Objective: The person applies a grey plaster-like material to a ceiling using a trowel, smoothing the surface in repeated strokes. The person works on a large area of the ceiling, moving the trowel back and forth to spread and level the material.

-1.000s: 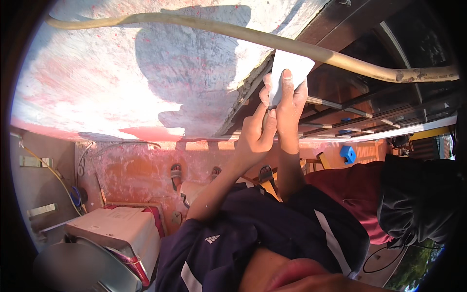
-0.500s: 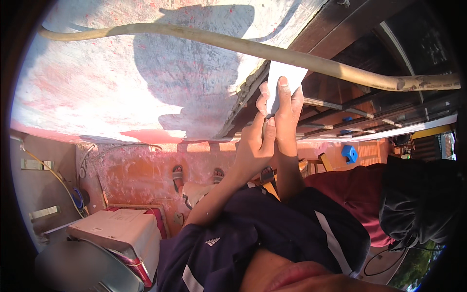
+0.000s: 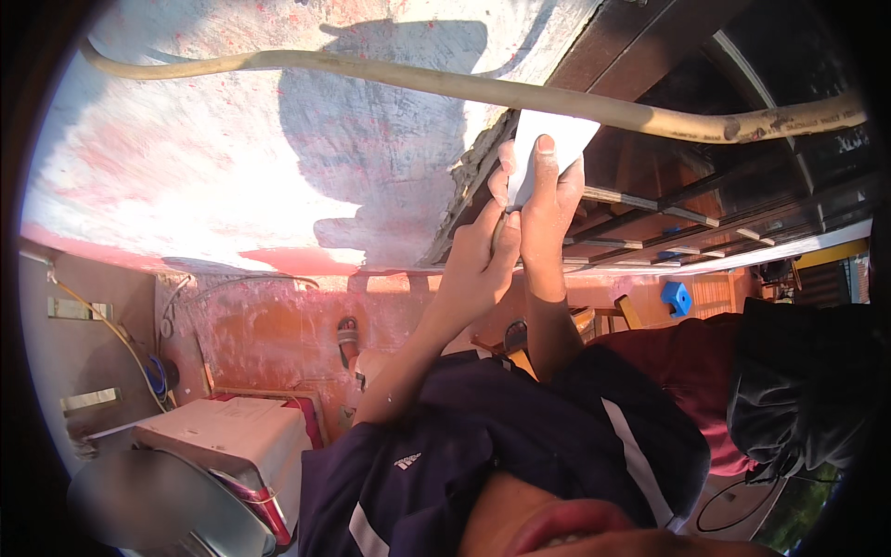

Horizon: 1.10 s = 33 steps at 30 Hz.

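Both my arms reach up to a white and red worn painted surface [image 3: 278,158] where it meets dark wooden beams [image 3: 687,204]. My right hand [image 3: 548,200] presses a white sheet-like piece [image 3: 549,139] against the edge, thumb on its face. Just below and to the left, my left hand [image 3: 478,260] is closed on a thin dark tool [image 3: 502,223] whose tip is at the lower edge of the white piece. The crumbling edge of the painted surface [image 3: 469,176] lies right beside both hands.
A thick beige hose [image 3: 445,85] runs across above the hands and over the white piece. A white box with red sides [image 3: 232,436] stands at lower left by a reddish wall with cables [image 3: 139,362]. A blue object [image 3: 676,297] and dark cloth [image 3: 798,390] are at right.
The hands and the white piece have shifted only slightly along the edge; my left hand sits a little lower under the right. The grips are the same.
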Each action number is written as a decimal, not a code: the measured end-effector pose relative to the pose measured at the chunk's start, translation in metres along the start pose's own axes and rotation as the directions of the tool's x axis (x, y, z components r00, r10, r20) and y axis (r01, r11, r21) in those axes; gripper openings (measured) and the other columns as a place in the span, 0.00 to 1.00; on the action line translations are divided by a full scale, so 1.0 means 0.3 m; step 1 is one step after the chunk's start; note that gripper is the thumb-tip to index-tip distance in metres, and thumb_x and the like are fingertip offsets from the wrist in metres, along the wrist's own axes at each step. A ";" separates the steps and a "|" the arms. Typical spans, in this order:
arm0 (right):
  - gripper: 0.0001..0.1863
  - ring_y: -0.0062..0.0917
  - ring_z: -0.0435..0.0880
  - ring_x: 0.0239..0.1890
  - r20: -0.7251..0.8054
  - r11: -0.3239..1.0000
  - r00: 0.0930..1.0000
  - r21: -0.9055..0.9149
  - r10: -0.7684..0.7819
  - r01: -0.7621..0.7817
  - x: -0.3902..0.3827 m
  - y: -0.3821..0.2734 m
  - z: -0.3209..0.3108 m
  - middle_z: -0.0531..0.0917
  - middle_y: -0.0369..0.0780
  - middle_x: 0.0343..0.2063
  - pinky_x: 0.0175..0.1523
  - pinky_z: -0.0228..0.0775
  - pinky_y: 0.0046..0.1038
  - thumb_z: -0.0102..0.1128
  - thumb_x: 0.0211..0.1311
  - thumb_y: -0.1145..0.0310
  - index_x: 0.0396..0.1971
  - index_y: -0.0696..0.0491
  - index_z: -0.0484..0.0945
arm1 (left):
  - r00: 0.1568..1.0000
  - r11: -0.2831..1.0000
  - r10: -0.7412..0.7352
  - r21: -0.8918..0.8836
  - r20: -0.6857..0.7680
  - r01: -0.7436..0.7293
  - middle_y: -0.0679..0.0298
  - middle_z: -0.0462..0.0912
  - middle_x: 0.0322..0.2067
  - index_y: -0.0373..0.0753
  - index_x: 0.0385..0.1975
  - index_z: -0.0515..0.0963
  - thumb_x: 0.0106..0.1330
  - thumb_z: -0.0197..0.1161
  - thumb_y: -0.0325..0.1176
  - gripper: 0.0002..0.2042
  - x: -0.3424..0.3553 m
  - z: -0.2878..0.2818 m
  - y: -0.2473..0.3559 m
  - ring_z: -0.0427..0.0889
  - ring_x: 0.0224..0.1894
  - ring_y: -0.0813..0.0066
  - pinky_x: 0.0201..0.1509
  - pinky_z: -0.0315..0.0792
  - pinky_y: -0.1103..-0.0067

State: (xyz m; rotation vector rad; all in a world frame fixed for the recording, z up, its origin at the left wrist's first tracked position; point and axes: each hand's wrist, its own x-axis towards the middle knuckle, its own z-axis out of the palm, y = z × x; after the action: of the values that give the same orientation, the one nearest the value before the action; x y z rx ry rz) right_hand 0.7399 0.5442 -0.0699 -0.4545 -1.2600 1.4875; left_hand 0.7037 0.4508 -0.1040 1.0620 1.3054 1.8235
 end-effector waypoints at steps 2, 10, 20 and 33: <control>0.13 0.20 0.72 0.18 -0.032 1.000 0.999 0.011 -0.023 0.023 -0.019 0.008 0.000 0.77 0.43 0.27 0.22 0.63 0.21 0.50 0.77 0.63 0.48 0.57 0.65 | 0.996 0.998 -0.062 -0.026 0.063 0.064 0.58 0.72 0.16 0.27 0.61 0.69 0.76 0.49 0.33 0.19 -0.002 -0.016 -0.021 0.68 0.20 0.77 0.27 0.65 0.74; 0.13 0.20 0.75 0.20 -0.023 0.998 0.998 -0.018 -0.057 0.057 -0.046 0.044 -0.009 0.80 0.44 0.29 0.23 0.66 0.21 0.48 0.78 0.66 0.50 0.60 0.64 | 0.984 0.985 -0.104 -0.120 0.148 0.122 0.64 0.72 0.17 0.30 0.53 0.73 0.77 0.49 0.34 0.15 -0.008 -0.059 -0.093 0.65 0.20 0.81 0.26 0.62 0.78; 0.12 0.20 0.75 0.20 -0.094 0.995 0.991 -0.029 -0.099 0.096 -0.050 0.052 0.032 0.80 0.42 0.28 0.24 0.67 0.21 0.47 0.78 0.67 0.49 0.60 0.63 | 0.956 0.976 -0.092 -0.168 0.277 0.142 0.73 0.67 0.16 0.33 0.47 0.72 0.80 0.45 0.41 0.16 0.029 -0.112 -0.089 0.62 0.14 0.87 0.20 0.59 0.84; 0.16 0.20 0.78 0.24 -0.145 0.962 0.960 -0.172 -0.239 0.213 0.001 -0.025 0.082 0.79 0.41 0.31 0.26 0.69 0.20 0.50 0.77 0.63 0.52 0.61 0.65 | 0.929 0.966 -0.086 -0.198 0.359 0.166 0.72 0.67 0.17 0.33 0.52 0.71 0.80 0.45 0.44 0.18 0.093 -0.113 0.011 0.62 0.13 0.86 0.18 0.58 0.85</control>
State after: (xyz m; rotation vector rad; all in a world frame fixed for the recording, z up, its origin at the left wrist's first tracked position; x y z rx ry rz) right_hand 0.7234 0.5322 -0.0543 -0.5063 -1.2557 1.1409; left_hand 0.6604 0.4591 -0.1000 1.0882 0.9109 1.5569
